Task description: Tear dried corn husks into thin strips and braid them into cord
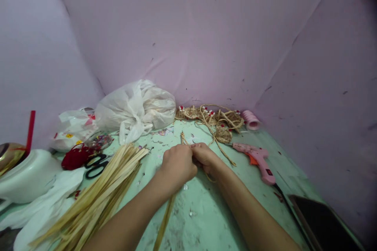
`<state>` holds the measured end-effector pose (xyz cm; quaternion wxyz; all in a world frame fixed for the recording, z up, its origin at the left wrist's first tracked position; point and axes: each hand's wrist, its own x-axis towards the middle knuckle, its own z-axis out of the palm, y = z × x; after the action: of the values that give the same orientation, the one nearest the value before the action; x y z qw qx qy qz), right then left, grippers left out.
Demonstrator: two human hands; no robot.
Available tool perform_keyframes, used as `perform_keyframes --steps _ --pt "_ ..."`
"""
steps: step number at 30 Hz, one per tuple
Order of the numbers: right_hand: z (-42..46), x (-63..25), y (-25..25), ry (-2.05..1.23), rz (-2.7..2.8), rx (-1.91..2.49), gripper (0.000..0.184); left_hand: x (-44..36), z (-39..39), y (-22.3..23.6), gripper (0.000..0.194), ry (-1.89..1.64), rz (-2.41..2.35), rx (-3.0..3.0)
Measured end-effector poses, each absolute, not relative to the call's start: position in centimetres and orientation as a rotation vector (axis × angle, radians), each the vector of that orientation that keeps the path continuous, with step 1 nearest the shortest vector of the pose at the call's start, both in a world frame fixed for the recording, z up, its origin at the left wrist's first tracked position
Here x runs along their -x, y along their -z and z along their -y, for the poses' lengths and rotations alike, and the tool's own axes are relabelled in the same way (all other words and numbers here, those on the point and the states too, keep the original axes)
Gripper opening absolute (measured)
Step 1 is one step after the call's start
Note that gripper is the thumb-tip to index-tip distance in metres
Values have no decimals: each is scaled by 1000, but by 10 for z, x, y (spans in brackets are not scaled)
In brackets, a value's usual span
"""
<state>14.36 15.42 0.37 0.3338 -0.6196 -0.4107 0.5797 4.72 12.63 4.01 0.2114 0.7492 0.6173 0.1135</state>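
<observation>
- The left hand (pixel 178 161) is curled into a fist over a piece of twine (pixel 183 138), at the middle of the green table (pixel 188 219); its fingertips are hidden.
- The right hand (pixel 204 155) meets it, fingers bent and close together; I cannot tell which strand they pinch.
- The twine's 1 end pokes out beyond the 2 hands, and a thin loop shows under the right wrist.
- 1 flat straw strip (pixel 165 219) runs from below the left hand toward the near edge.
- A bundle of straw (pixel 100 200) lies left of the hands, beside black-handled scissors (pixel 96 166).
- Farther left are red yarn (pixel 77 157), a white pot (pixel 29 172) and plastic bags.
- A big white bag (pixel 137 108) sits against the pink backdrop (pixel 188 39).
- Right of it lie coiled rope pieces (pixel 224 123) with red and white beads, then a pink spool (pixel 251 120).
- A pink glue gun (pixel 257 160) lies to the right, near a dark flat device (pixel 322 223).
</observation>
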Motion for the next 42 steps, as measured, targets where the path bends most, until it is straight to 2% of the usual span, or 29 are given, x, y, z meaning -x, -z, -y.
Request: perform_keyframes --steps 7,10,12,20,28,34,42 --pt "-155 -146 -3 -1608 1042 1578 12 -34 -141 -45 6 -257 -1588 -2024" --pt "-156 -148 -2 -1669 1022 1487 11 -19 -159 -53 16 -435 -1616 -1697" --pt "-156 -148 -3 -1686 1018 1462 12 -15 -167 -54 14 -521 -1673 -1474" --pt "-156 -149 -7 -1741 988 1390 16 -21 -173 -23 15 -355 -1238 -884" --pt "-161 -153 2 -1423 1483 1465 8 -20 -173 -18 9 -348 -1441 -1171" --pt "-159 -157 -3 -1264 1641 1560 8 -22 -169 -19 10 -447 -1398 -1279" --pt "-157 -169 -8 -1556 1430 1499 8 -13 -176 -11 4 -474 -1256 -1209"
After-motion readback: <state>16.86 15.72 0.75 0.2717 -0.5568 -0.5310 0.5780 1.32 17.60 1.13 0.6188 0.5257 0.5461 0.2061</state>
